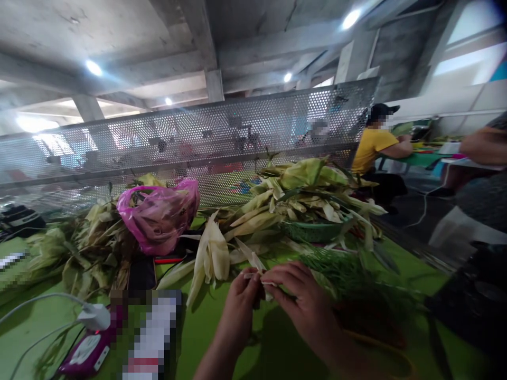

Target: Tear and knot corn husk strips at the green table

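Note:
My left hand (241, 298) and my right hand (299, 295) meet over the green table, fingers pinched close together. Between the fingertips is a pale strip of corn husk (253, 260), its end pointing up and to the left. My fingers cover much of the strip, so its full shape is hidden. Just left of my hands lies a fan of dry corn husks (214, 250). Behind them, a large heap of husks (304, 190) fills a green basket (309, 231). Thin green strands (336, 269) spread out beside my right hand.
A pink plastic bag (160, 214) stands among more husks (95, 248) at the left. A purple power strip (89, 348) with a white plug (95, 316) and a blurred phone (152, 332) lie in front. A perforated metal screen (222, 137) runs behind; a person in yellow (376, 145) sits beyond.

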{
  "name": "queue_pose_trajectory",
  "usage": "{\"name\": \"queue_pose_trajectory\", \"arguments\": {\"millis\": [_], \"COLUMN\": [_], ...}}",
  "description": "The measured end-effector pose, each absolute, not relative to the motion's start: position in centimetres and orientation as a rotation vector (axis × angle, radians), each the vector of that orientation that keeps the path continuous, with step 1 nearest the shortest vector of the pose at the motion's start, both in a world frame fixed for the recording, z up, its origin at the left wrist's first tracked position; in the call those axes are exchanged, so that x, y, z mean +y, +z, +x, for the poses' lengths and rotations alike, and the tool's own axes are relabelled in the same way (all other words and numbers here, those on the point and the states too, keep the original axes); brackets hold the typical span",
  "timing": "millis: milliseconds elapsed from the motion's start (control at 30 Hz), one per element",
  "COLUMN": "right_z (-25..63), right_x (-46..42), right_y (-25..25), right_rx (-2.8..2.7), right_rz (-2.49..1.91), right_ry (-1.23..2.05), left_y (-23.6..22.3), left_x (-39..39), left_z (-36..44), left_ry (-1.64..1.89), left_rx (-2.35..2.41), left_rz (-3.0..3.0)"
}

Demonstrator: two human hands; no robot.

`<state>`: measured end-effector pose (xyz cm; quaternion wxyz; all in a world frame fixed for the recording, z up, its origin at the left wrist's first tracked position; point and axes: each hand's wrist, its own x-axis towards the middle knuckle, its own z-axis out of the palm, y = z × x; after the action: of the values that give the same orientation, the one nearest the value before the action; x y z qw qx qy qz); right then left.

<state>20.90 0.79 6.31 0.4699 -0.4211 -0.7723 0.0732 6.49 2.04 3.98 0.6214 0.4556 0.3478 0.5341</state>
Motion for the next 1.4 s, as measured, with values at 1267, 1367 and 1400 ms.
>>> {"name": "queue_pose_trajectory", "arguments": {"millis": [1267,1367,1400], "right_z": [22.0,21.7,21.6], "right_x": [1.9,1.8,1.8], "right_y": [5.9,5.7,5.7], "right_rx": [-1.238,-1.128,-1.105], "right_rz": [-1.113,-1.091,-1.083], "right_ry": [0.712,0.763,0.778], "left_y": [4.5,3.2,2.8], "left_x": [1.5,1.1,0.9], "left_z": [7.1,8.8,9.1], "left_ry": [0.997,0.963,0.95], "left_rx": [0.762,0.729,0.74], "left_rz": [1.085,1.034,1.04]}}
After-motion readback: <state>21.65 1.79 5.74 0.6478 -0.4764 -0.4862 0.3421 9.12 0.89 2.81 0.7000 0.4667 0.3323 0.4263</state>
